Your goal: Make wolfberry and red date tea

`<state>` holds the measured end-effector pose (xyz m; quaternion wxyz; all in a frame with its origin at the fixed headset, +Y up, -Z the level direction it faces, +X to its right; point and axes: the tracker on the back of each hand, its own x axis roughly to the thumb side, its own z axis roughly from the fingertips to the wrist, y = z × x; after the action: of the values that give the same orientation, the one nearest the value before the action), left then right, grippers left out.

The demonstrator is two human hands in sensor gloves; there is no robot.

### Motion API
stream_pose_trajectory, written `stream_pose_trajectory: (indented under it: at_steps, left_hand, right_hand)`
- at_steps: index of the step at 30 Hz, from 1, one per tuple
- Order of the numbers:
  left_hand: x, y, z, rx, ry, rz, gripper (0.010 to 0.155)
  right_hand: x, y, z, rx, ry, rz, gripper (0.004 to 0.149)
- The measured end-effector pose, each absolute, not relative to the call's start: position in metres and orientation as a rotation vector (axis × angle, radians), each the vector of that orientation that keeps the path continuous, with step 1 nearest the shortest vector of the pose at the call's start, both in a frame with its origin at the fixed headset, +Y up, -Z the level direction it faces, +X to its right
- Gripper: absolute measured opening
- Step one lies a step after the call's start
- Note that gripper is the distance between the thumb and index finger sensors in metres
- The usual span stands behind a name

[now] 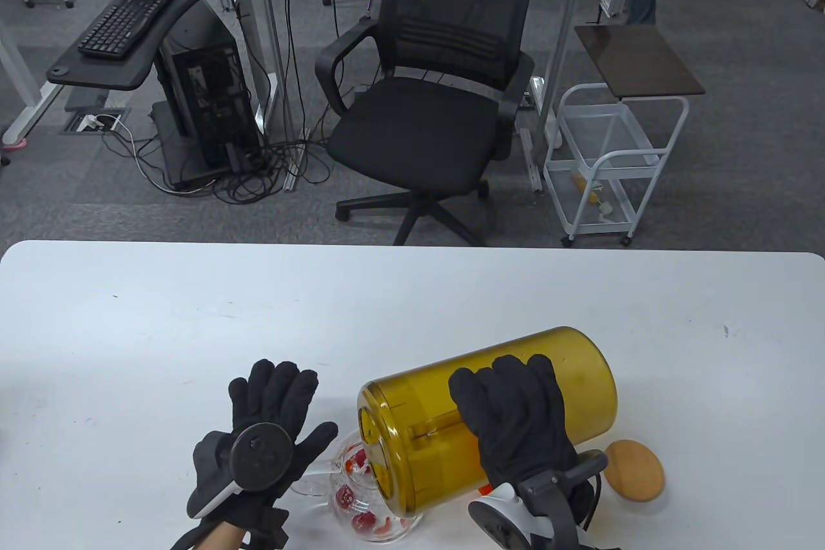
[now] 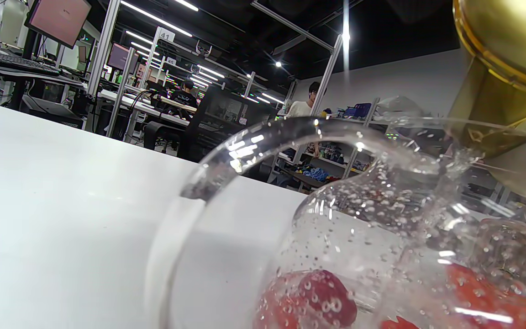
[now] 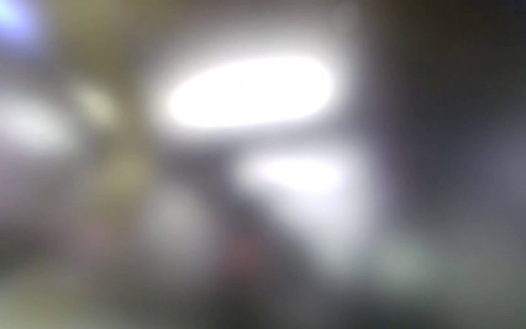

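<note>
A clear glass teapot (image 1: pixel 361 505) with red dates in it stands near the table's front edge. In the left wrist view (image 2: pixel 381 237) it fills the frame, with bubbles and red fruit (image 2: pixel 313 301) inside. My right hand (image 1: pixel 515 414) grips a large amber pitcher (image 1: pixel 580 376), tipped on its side with its mouth over the teapot. The pitcher also shows at the top right of the left wrist view (image 2: pixel 505 41). My left hand (image 1: pixel 271 427) lies flat beside the teapot's handle (image 1: pixel 309 476), fingers spread. The right wrist view is a blur.
A round wooden lid (image 1: pixel 635 469) lies on the white table (image 1: pixel 193 331) to the right of the pitcher. Beyond the table's far edge stand a black office chair (image 1: pixel 438 111) and a white cart (image 1: pixel 612 163).
</note>
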<state>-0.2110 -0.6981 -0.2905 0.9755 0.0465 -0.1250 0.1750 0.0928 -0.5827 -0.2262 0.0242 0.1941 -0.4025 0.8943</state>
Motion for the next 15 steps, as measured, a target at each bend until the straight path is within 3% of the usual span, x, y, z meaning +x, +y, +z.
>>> stream_pose_trajectory:
  at_steps: [15]
  left_hand:
    - [-0.2105, -0.6978, -0.2903, 0.094, -0.255, 0.348, 0.079]
  right_hand:
    - [0.0927, -0.5827, -0.2256, 0.597, -1.259, 2.770, 0.052]
